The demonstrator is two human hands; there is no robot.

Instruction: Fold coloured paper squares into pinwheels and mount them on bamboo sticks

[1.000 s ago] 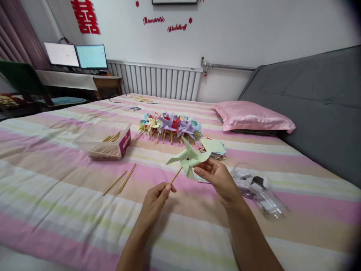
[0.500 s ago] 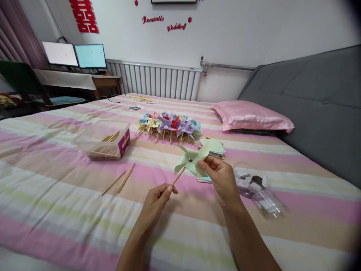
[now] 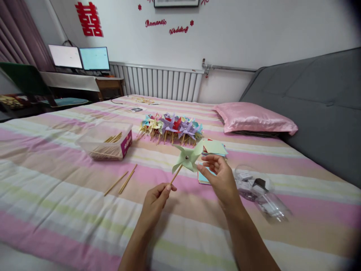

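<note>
A pale green paper pinwheel (image 3: pixel 186 157) on a thin wooden stick is held up above the bed. My left hand (image 3: pixel 156 199) pinches the lower end of its stick. Just right of the blades, my right hand (image 3: pixel 221 180) has its fingers apart and holds nothing; its fingertips are close to the blade edge, and I cannot tell if they touch. Beyond the pinwheel stand many finished pinwheels (image 3: pixel 172 126) in purple, red, yellow and blue. Behind my right hand lie a stack of coloured paper (image 3: pixel 214 146) and some blue sheets (image 3: pixel 203 178).
A clear plastic box (image 3: pixel 94 146) of wooden sticks stands at left, with several loose sticks (image 3: pixel 126 180) before it. Clear plastic containers (image 3: pixel 270 205) with small items lie at right. A pink pillow (image 3: pixel 254 117) rests by the grey headboard (image 3: pixel 316 94). Striped bedding (image 3: pixel 70 226) covers the bed.
My right hand has let go of the pinwheel's blade, and its fingers have opened. The pinwheel has turned slightly, still held by its stick in my left hand. The view has shifted a little.
</note>
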